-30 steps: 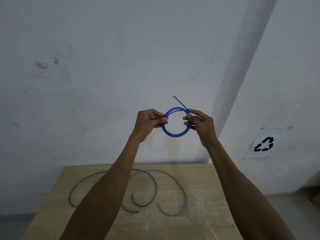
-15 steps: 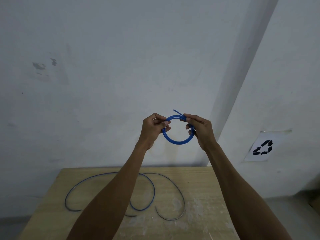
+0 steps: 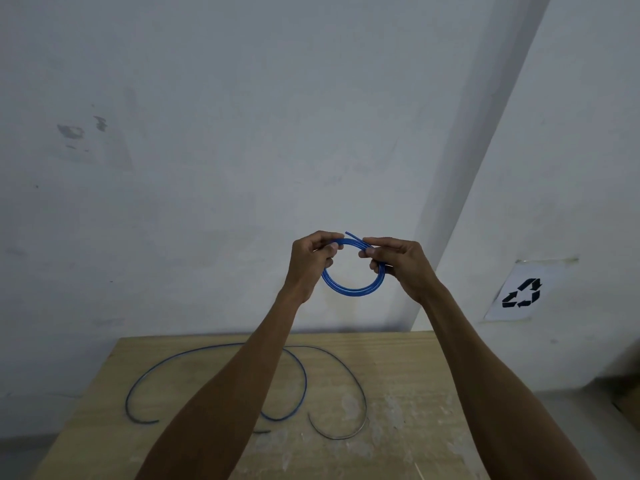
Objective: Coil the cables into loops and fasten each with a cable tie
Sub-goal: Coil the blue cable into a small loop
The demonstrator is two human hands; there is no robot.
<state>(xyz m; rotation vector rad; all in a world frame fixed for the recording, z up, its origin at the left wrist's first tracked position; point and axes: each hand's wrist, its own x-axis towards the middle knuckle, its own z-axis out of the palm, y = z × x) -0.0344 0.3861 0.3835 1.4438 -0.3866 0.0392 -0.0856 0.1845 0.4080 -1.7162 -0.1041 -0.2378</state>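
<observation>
I hold a blue cable coiled into a small round loop (image 3: 349, 289) up in front of the wall, above the table. My left hand (image 3: 310, 263) pinches the loop's upper left side. My right hand (image 3: 398, 263) grips its upper right side, where a short free end (image 3: 351, 235) pokes out between the two hands. Two more blue cables lie uncoiled on the wooden table: one in a wide arc (image 3: 145, 379) on the left, another curving on the right (image 3: 360, 389). My forearms hide parts of both.
The wooden table (image 3: 408, 375) stands against a pale wall. A paper sign with a recycling symbol (image 3: 521, 292) is taped to the wall at the right. A thin pale strip, perhaps a cable tie (image 3: 420, 471), lies at the table's near edge.
The free end sticking up from the loop has become shorter as it was drawn into the coil. Both hands have shifted their grip toward the top of the loop.
</observation>
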